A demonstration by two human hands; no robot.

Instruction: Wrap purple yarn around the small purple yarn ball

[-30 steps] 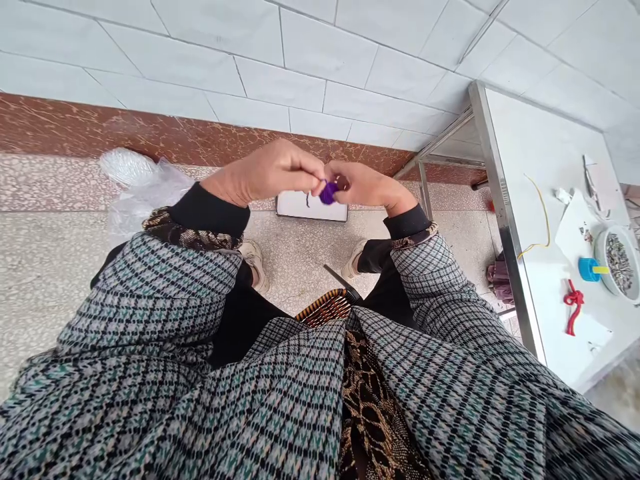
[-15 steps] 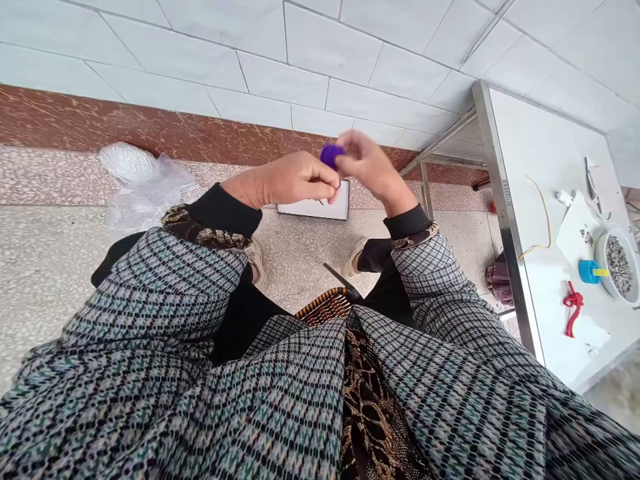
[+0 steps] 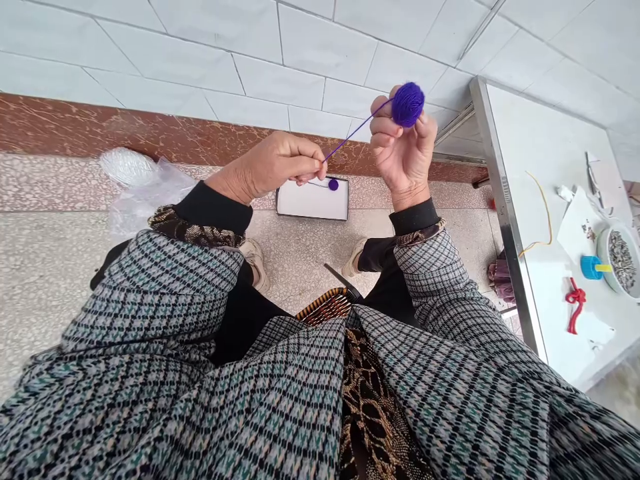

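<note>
My right hand is raised against the wall, its fingertips closed around a ball of purple yarn. From the ball a taut purple strand slants down to my left hand, which pinches it between thumb and fingers. Below and beyond the hands, a shallow white box with a dark rim lies on the floor. A smaller purple yarn ball shows at the box's far right corner, with a thin thread running from it toward my left hand.
A white table with a metal edge stands at right. On it are a yellow cord, a red knotted cord, a blue cap and a bowl of small pieces. Clear plastic bags lie on the floor at left.
My right hand has moved up and to the right with the yarn ball, away from my left hand. The strand between them is now stretched, and the smaller ball has come into view.
</note>
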